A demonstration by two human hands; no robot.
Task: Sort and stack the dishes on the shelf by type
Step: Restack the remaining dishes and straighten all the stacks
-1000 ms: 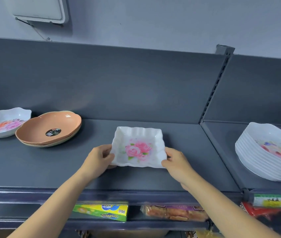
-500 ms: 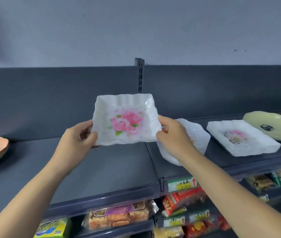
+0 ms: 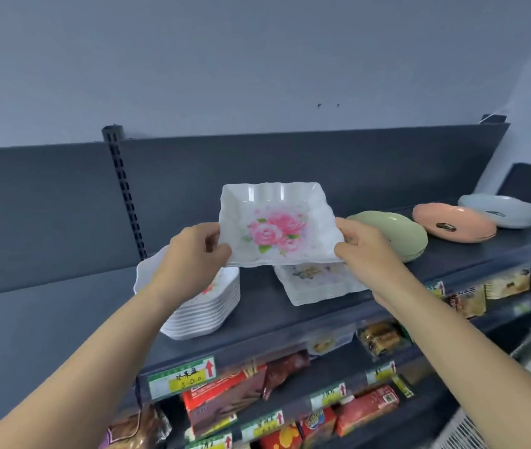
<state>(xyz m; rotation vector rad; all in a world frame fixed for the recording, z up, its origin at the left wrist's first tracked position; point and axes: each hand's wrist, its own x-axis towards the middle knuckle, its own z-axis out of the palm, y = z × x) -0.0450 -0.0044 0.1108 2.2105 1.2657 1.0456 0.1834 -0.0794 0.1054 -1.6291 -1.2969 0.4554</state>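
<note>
Up at the centre, both hands hold a square white dish (image 3: 277, 226) with a pink rose print, tilted so its face shows, lifted clear of the shelf (image 3: 274, 311); the left hand (image 3: 193, 254) pinches the dish's 9 o'clock edge, thumb on the rim and fingers (image 3: 214, 233) curled behind it; the right hand (image 3: 363, 246) grips the 3 o'clock edge the same way, closed on the rim. Just below the dish, toward 5 o'clock, a stack of square dishes (image 3: 319, 285) with a faded flower print lies on the shelf, partly hidden by the held dish; whether the two touch cannot be told. At 7 o'clock from the dish stands a taller stack of white scalloped plates (image 3: 206, 314), partly behind the left wrist. Out at 3 o'clock sits a green oval dish stack (image 3: 400, 230), then a peach oval dish (image 3: 453, 223), then a pale grey-white dish (image 3: 500, 210) farthest along, near the shelf's end. Below the shelf edge hang price tags (image 3: 181, 377), with snack packets (image 3: 225, 400) on the lower racks, somewhat blurred.
</note>
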